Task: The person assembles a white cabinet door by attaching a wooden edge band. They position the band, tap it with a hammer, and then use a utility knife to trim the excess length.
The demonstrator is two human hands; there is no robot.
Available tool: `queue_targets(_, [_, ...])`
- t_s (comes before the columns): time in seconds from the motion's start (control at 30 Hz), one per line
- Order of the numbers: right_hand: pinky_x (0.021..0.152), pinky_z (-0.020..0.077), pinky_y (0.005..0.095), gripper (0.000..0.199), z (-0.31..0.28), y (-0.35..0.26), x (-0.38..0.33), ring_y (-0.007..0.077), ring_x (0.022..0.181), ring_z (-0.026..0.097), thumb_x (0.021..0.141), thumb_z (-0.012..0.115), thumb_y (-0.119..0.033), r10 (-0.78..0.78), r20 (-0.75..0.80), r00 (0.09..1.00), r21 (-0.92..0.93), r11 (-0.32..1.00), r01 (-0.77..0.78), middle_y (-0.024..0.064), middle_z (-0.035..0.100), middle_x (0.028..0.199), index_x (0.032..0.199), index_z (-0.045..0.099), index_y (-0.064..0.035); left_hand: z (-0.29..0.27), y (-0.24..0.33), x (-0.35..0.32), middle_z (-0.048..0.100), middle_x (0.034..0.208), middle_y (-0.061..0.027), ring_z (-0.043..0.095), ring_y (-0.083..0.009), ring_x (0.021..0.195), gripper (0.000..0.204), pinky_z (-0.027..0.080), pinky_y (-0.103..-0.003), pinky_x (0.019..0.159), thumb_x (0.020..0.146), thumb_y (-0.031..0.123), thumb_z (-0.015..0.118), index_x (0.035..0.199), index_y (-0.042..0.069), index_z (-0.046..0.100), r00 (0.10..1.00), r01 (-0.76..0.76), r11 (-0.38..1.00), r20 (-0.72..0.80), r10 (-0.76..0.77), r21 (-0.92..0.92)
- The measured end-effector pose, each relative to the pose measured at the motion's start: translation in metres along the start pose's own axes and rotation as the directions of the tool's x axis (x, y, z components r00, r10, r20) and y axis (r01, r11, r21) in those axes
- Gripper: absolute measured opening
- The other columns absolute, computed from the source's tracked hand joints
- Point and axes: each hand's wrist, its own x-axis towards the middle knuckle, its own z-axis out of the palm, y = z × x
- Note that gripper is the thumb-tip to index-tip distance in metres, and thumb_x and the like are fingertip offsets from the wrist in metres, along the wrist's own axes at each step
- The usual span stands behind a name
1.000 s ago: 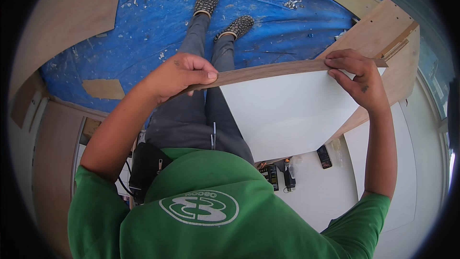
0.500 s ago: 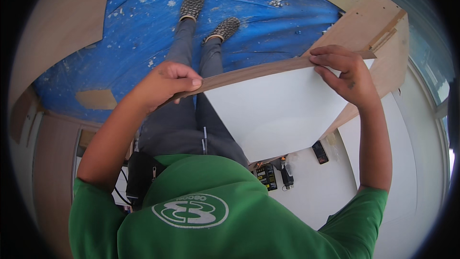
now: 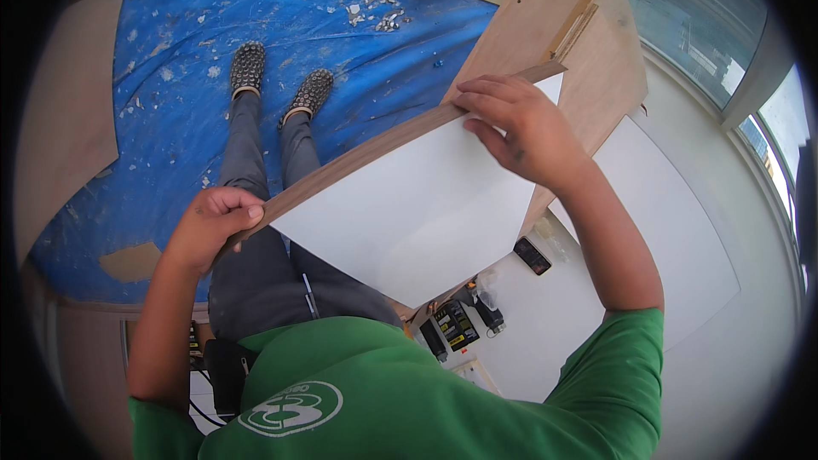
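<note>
A white laminated board [image 3: 409, 213] with a brown wood-grain edge is held up in front of my chest, tilted, its far end raised to the right. My left hand [image 3: 217, 221] is closed around the board's near left end. My right hand [image 3: 520, 128] grips its far upper corner, fingers spread over the white face. Below the board I see my grey trousers and dark studded shoes [image 3: 277, 81] standing on a blue tarpaulin [image 3: 341, 25].
A plywood cabinet carcass [image 3: 562, 43] stands at the upper right, beside a large white panel [image 3: 682, 238] lying flat. Small black tools and a phone [image 3: 532, 255] lie on a white surface under the board. Brown boards [image 3: 64, 119] lie at the left.
The board has swung so its right end sits higher and closer to the plywood carcass. My left hand has dropped lower; my right hand moved up and right.
</note>
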Motion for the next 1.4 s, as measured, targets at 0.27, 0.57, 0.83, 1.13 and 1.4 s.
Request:
queue_targets(0.27, [0.100, 0.0506, 0.0409, 0.034, -0.058, 0.078, -0.010, 0.0325, 0.116, 0.062, 0.085, 0.072, -0.007, 0.271, 0.170, 0.947, -0.111, 0.961, -0.255, 0.0128, 0.070, 0.118, 0.119, 0.070, -0.0053, 0.000, -0.003, 0.000, 0.067, 0.079, -0.0018, 0.059, -0.0069, 0.064, 0.019, 0.046, -0.023, 0.051, 0.090, 0.019, 0.072, 0.097, 0.001, 0.073, 1.000, -0.017, 1.000, 0.001, 0.017, -0.021])
queue_targets(0.57, [0.093, 0.0551, 0.0381, 0.031, -0.053, 0.085, -0.018, 0.0291, 0.116, 0.061, 0.085, 0.072, -0.005, 0.166, 0.054, 0.985, -0.133, 0.978, -0.158, 0.0096, 0.070, 0.120, 0.116, 0.072, -0.0054, -0.001, -0.001, -0.001, 0.067, 0.080, -0.0001, 0.058, -0.0063, 0.066, 0.020, 0.046, -0.023, 0.052, 0.089, 0.021, 0.073, 0.097, 0.003, 0.072, 1.000, -0.002, 1.000, 0.008, 0.002, -0.003])
queue_targets(0.83, [0.113, 0.0413, 0.0425, 0.038, -0.030, 0.058, -0.032, 0.0289, 0.126, 0.057, 0.089, 0.066, -0.008, 0.075, -0.032, 0.997, -0.287, 0.955, -0.081, 0.0074, 0.065, 0.130, 0.128, 0.065, -0.0104, -0.001, 0.000, 0.000, 0.067, 0.080, 0.0005, 0.058, -0.0058, 0.066, 0.019, 0.046, -0.023, 0.052, 0.089, 0.022, 0.073, 0.096, 0.004, 0.072, 1.000, 0.018, 1.000, 0.013, -0.017, -0.020])
queue_targets(1.13, [0.110, 0.0452, 0.0418, 0.033, -0.006, 0.010, -0.016, 0.0282, 0.122, 0.061, 0.089, 0.069, -0.013, -0.046, -0.055, 0.997, -0.196, 0.980, 0.034, 0.0121, 0.067, 0.124, 0.120, 0.066, -0.0033, 0.002, 0.004, -0.004, 0.067, 0.082, 0.0003, 0.058, -0.0056, 0.067, 0.018, 0.045, -0.022, 0.053, 0.091, 0.021, 0.072, 0.097, 0.004, 0.072, 1.000, 0.019, 1.000, -0.006, -0.019, 0.001])
queue_targets(1.4, [0.107, 0.0473, 0.0427, 0.034, 0.029, -0.042, 0.011, 0.0293, 0.120, 0.062, 0.087, 0.073, -0.018, -0.127, -0.025, 0.992, -0.069, 0.990, 0.125, 0.0134, 0.067, 0.125, 0.117, 0.066, -0.0030, 0.001, 0.005, -0.003, 0.066, 0.080, 0.0010, 0.057, -0.0058, 0.066, 0.020, 0.045, -0.022, 0.054, 0.090, 0.022, 0.072, 0.099, 0.004, 0.073, 0.999, 0.046, 0.999, 0.005, -0.046, 0.020])
